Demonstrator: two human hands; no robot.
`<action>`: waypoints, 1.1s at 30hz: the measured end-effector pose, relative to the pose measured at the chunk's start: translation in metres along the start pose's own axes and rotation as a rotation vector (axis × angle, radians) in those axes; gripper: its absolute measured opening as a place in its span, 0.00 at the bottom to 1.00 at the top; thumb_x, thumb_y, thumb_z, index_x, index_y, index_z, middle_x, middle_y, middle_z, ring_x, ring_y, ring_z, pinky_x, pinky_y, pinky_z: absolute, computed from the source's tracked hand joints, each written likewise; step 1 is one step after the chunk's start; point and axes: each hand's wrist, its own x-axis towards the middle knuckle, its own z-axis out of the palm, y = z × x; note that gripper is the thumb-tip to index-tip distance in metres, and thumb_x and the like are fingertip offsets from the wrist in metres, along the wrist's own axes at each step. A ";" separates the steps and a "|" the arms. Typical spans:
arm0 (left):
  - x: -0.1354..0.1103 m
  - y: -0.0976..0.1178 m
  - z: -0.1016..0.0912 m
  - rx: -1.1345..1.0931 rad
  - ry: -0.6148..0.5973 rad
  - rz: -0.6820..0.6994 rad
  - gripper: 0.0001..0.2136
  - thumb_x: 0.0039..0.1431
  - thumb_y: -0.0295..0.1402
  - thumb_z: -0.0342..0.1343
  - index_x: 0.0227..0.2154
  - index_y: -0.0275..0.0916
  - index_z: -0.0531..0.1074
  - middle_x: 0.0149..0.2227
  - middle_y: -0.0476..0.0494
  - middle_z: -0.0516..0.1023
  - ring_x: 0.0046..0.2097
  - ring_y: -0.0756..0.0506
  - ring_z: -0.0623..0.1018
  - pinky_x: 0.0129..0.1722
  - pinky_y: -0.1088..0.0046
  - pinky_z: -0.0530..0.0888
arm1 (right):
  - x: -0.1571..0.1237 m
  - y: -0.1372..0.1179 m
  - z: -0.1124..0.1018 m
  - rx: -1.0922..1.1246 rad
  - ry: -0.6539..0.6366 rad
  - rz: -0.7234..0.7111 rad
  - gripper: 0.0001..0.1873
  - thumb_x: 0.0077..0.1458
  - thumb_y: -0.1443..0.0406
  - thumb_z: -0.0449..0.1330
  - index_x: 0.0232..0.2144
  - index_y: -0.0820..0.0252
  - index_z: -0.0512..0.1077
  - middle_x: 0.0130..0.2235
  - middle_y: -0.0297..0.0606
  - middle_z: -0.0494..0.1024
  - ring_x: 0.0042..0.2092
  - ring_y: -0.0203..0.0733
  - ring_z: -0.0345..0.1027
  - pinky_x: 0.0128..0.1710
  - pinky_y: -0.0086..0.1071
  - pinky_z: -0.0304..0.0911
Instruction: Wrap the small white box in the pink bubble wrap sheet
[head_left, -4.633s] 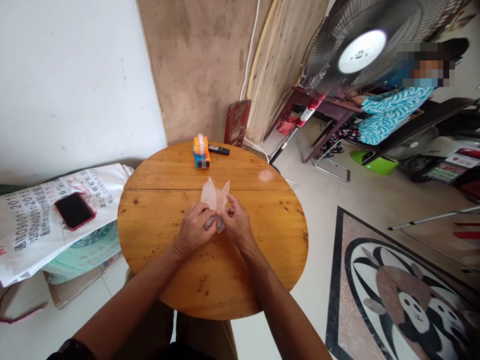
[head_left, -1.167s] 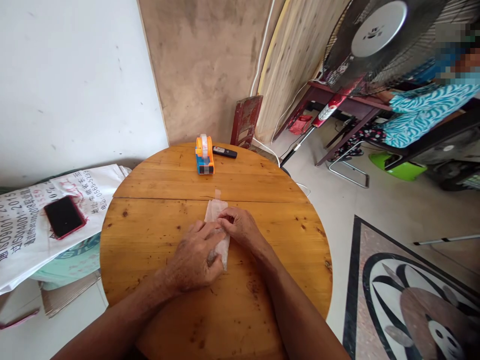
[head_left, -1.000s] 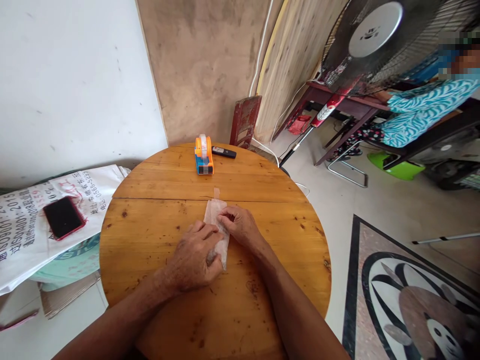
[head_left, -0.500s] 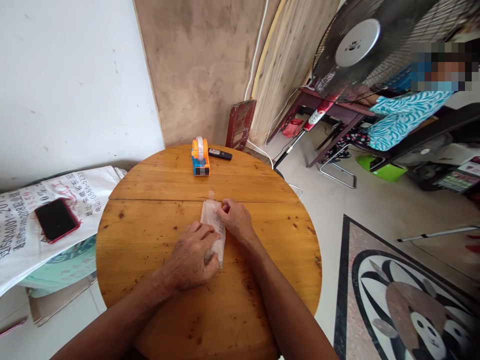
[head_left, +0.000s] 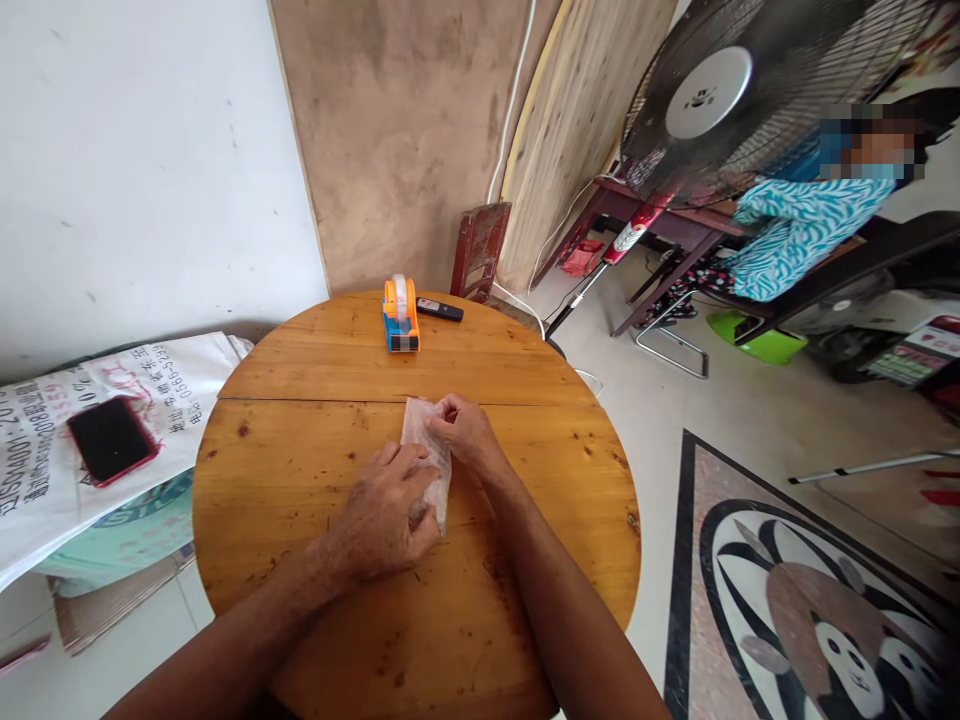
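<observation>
A flattened, translucent packet [head_left: 442, 482] in pinkish-white wrap lies near the middle of the round wooden tabletop [head_left: 300, 430]; it is long and narrow, wrinkled and cloudy, its far end squared and pointing to 12 o'clock. The left hand [head_left: 390, 510] comes in from 8 o'clock and cups over the packet's near part, fingers across it and thumb bent at its near end, holding it down. The right hand [head_left: 466, 430] reaches in from 4 o'clock, thumb and forefinger closed on the far right edge. Half a second ago a short clear strip stuck out beyond the far end onto the wood; now it no longer shows there. In the earliest view the wrap stood loose with flared tips; now it is flat. Just short of 12 o'clock stands an orange and blue tape dispenser [head_left: 402, 318] with a roll in it; a black handset [head_left: 441, 310] lies beside it, its label too small to read. At 9 o'clock, a red-edged phone [head_left: 114, 440] rests on a white sack [head_left: 195, 375] printed with Chinese characters and a number beginning 056. Toward 1:30, the fan [head_left: 709, 92] bears a hub mark too small to read.
</observation>
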 end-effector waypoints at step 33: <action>0.001 -0.005 0.003 0.040 0.107 -0.022 0.15 0.54 0.26 0.53 0.44 0.37 0.74 0.42 0.39 0.76 0.44 0.40 0.75 0.45 0.64 0.75 | -0.003 -0.011 0.002 0.667 -0.022 -0.073 0.12 0.44 0.58 0.60 0.22 0.57 0.61 0.23 0.27 0.60 0.26 0.32 0.52 0.26 0.27 0.51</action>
